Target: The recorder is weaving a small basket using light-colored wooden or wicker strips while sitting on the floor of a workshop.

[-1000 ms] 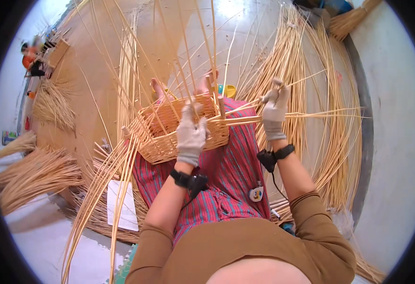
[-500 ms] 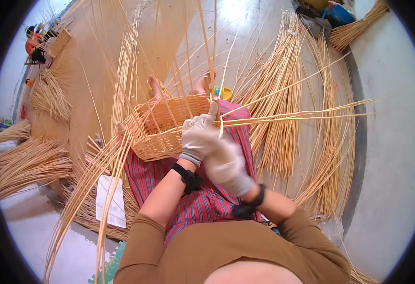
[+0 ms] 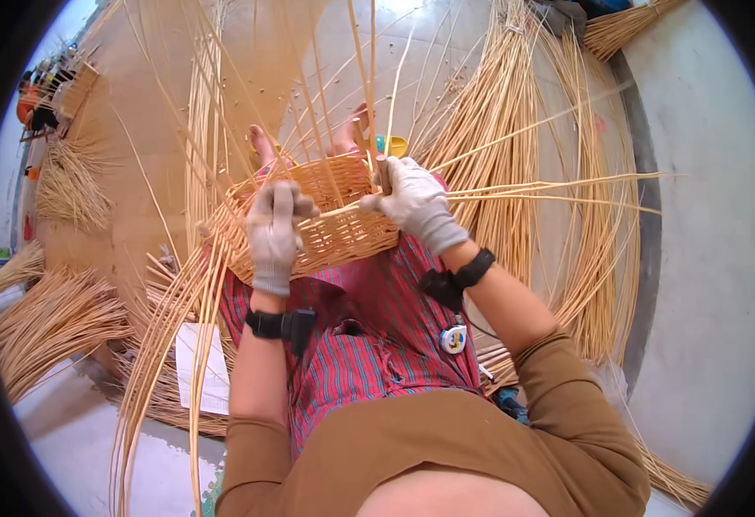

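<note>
One basket point(image 3: 326, 228) on lap, two gloved hands: left hand point(image 3: 276, 226) clasping near wall, right hand point(image 3: 415, 202) fisted around corner stake point(image 3: 383, 172).

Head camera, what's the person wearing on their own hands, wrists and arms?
Both hands wear pale grey knit gloves: left hand, right hand. Each wrist carries a black band with a small black box, the left wristband and the right wristband. Brown long sleeves are pushed up toward the elbows.
</note>
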Demonstrator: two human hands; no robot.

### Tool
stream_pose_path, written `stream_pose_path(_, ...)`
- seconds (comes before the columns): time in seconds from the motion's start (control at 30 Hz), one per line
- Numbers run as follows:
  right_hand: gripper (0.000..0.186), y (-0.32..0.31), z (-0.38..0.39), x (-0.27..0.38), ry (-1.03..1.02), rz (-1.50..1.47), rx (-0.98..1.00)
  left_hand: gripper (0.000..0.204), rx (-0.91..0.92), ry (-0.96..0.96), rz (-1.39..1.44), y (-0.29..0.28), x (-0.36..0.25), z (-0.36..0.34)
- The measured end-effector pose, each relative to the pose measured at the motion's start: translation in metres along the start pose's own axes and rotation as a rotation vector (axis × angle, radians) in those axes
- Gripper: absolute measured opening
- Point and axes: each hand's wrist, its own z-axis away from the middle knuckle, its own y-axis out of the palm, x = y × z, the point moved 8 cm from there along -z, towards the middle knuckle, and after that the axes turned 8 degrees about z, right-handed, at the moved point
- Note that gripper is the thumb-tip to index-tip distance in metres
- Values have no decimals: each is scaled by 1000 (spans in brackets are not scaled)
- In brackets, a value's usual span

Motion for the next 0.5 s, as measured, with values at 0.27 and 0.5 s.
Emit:
stream_pose_path(0.27,31,14,4,-16,254,56,-425,75,388,549,-813,197,-19,-45)
stream_pose_path(0.5,34,-11,-3,-3,209,211,-424,21,350,610,-724,8,-30,78)
